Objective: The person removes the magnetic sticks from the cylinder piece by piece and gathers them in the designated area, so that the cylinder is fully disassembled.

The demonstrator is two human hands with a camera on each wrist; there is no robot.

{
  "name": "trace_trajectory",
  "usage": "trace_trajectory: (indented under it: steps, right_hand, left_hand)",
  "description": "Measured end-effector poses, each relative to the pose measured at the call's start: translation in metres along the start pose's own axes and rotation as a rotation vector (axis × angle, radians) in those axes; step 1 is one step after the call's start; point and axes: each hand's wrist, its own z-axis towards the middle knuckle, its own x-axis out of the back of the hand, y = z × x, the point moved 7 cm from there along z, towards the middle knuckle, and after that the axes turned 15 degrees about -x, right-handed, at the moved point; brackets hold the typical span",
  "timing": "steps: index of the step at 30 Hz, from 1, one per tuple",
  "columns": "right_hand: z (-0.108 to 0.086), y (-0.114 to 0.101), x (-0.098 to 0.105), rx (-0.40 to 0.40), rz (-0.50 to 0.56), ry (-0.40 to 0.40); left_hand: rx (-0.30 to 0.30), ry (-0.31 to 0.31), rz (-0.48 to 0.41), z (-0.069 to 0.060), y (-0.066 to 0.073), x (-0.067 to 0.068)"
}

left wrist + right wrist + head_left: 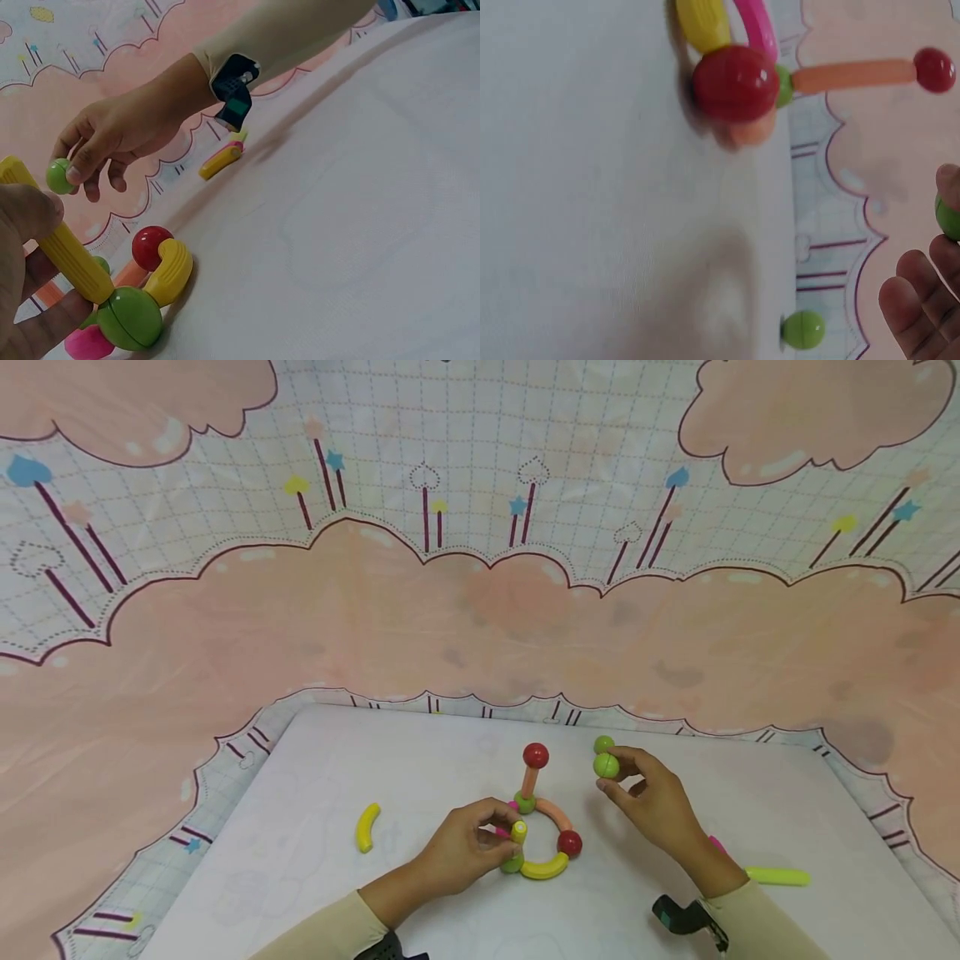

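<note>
While a curved yellow piece (367, 828) lies alone toward the left of the white table (262, 877), the left hand (461, 850) points up and rightward near it, thumb and fingers pinching a yellow rod (519, 833) whose lower end meets a green joint ball (130, 318). That joint belongs to a ring of toy pieces (545, 867) near the middle, with pink, yellow and orange arcs; from its far side an orange rod (530, 782) rises, topped by a red ball (536, 755). Farther right, the right hand (652, 797) is raised, slanting from the lower right, gripping a green ball (606, 766) at its fingertips, its other fingers loosely bent; a second green ball (603, 744) rests on the table just beyond. Past the right wrist, partly hidden, lie a pink piece (717, 843) and a lime rod (777, 877). Both sleeves (322, 935) are beige, with black devices (678, 917) at the wrists. Behind the table hangs a pale gridded cloth (450, 627) printed with peach clouds and stars, showing also along the table's left and right edges.
</note>
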Motion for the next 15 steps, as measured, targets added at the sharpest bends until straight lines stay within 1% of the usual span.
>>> trace_trajectory:
  steps: [3,10,15]
  right_hand:
    - [0.006,0.013,0.003,-0.041,-0.009,0.002]
    - [0.02,0.035,0.008,-0.105,-0.023,0.018]
    - [0.03,0.05,0.008,-0.184,-0.018,0.012]
  left_hand:
    - [0.0,-0.001,0.012,0.0,0.0,0.0]
    - [0.002,-0.003,0.013,0.0,0.001,0.0]
    - [0.003,-0.002,0.01,0.0,0.001,0.0]
